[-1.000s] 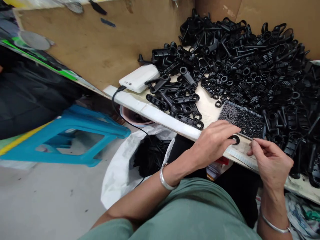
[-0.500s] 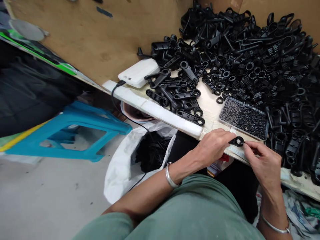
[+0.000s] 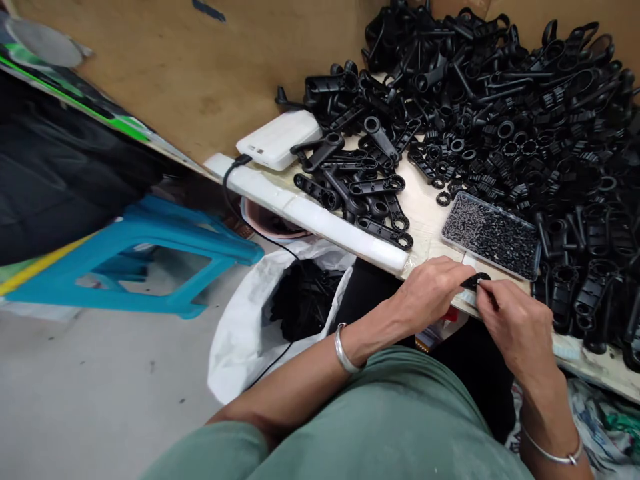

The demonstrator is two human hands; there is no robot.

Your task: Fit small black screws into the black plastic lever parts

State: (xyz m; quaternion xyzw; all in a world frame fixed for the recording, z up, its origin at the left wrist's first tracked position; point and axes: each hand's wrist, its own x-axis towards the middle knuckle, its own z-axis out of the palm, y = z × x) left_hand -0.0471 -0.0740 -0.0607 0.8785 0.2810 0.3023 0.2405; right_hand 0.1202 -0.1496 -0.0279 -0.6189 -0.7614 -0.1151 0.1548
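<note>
Near the front edge of the table, my left hand (image 3: 433, 290) is closed on a black plastic arm (image 3: 473, 281) with a ring-shaped end. My right hand (image 3: 517, 320) is pinched at that ring end, its thumb and fingertips partly covering it. Whether a small piece sits between the right fingertips is hidden. Just beyond my hands lies a clear shallow box (image 3: 493, 235) full of tiny dark pieces. Left of it rests a group of similar black arms (image 3: 377, 187) with ring ends.
Black plastic parts (image 3: 500, 87) are heaped at the back and right. A white power bank (image 3: 280, 139) with a cable sits by the foam-padded edge (image 3: 320, 213). Below stand a white sack (image 3: 240, 333) of black parts and a blue stool (image 3: 150, 260).
My right hand has moved left and inward over the ring end, covering more of it. My left hand keeps its hold. The view has shifted slightly.
</note>
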